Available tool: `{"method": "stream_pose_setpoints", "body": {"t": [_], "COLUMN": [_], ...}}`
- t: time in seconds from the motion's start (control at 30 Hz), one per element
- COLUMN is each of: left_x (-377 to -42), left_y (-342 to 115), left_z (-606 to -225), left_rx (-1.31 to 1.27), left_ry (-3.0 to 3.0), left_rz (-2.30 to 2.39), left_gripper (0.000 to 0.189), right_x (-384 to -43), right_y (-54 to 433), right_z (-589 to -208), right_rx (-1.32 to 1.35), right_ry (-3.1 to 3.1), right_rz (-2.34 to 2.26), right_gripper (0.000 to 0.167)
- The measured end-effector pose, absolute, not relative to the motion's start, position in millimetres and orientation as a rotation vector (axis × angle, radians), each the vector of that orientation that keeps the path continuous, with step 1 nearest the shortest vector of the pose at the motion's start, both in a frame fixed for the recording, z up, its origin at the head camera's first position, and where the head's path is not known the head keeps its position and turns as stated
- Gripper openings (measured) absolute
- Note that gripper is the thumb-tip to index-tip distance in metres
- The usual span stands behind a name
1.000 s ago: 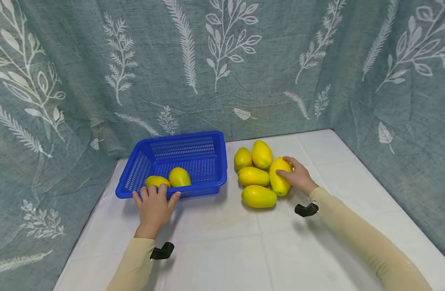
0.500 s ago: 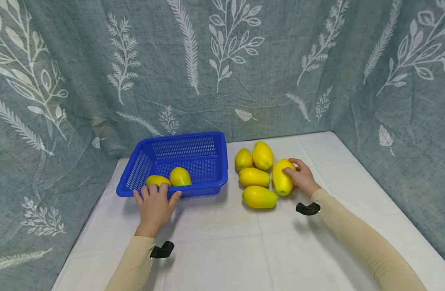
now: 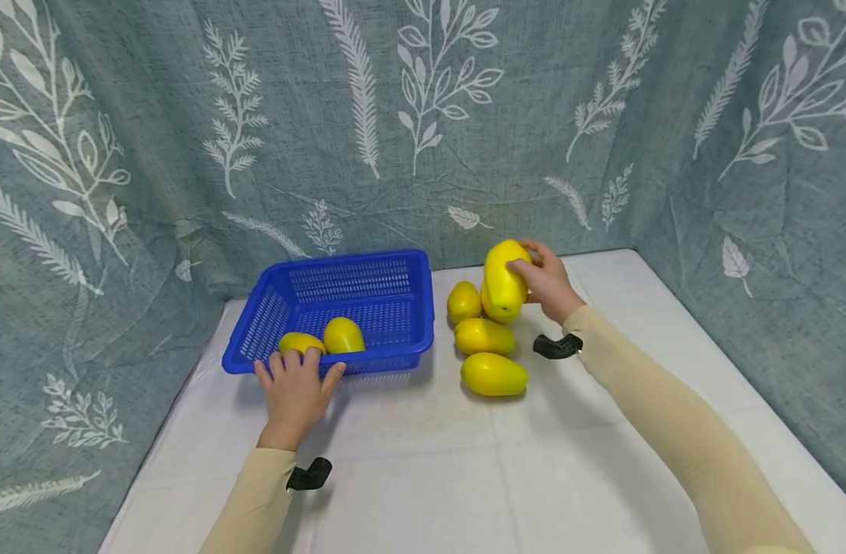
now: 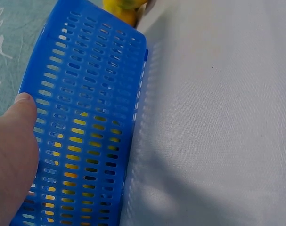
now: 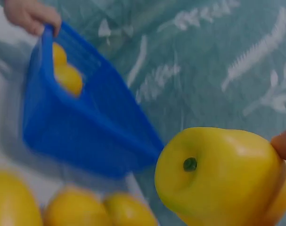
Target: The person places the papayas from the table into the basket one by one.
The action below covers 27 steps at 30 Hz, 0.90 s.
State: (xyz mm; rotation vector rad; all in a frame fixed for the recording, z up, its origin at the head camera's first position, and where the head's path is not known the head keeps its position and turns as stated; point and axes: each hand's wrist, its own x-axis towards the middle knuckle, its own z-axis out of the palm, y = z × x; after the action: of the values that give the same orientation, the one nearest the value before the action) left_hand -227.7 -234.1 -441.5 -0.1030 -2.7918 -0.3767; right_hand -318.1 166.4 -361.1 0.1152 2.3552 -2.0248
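Centre right: right hand gripping oblong yellow fruit. Lower left: spread left hand touching blue slotted plastic basket.

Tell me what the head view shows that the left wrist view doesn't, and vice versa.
Only the head view shows the right sleeve, the black wrist devices and the blue basket's floor. Only the left wrist view shows slivers of yellow fruit through the basket's slotted wall. Both show the basket, the left hand at its rim, the white cloth and the patterned curtain.
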Motion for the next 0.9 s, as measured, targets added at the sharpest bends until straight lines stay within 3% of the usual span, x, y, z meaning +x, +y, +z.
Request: {"method": "stream_pose_setpoints", "body": {"t": [0.2,0.4,0.63,0.9], "left_x": [-228,-230,-231,-228], "left_y": [-233,-228,-230,-237], "left_z": [-441,-438,-439,-434], "left_rx": [-0.093,-0.095,-0.077,-0.066], "left_ry": [-2.808,-2.816,-2.852,-2.871], "left_rz": [-0.375,-0.372,-0.365,-0.359], "left_gripper": [0.054,0.054,0.053,0.053], "right_x": [-323,-323,-316,-320], "right_y": [91,35,0,-23], "right_z": [-337,-343,-362,-378], "right_rx": [0.002,-0.090,-0.165,-0.043], "right_ry": [2.260,2.268,2.290,2.309], "right_rz": [-2.085,-2.021,-1.878,-1.818], "right_gripper": [0.060,0.060,0.063,0.060]}}
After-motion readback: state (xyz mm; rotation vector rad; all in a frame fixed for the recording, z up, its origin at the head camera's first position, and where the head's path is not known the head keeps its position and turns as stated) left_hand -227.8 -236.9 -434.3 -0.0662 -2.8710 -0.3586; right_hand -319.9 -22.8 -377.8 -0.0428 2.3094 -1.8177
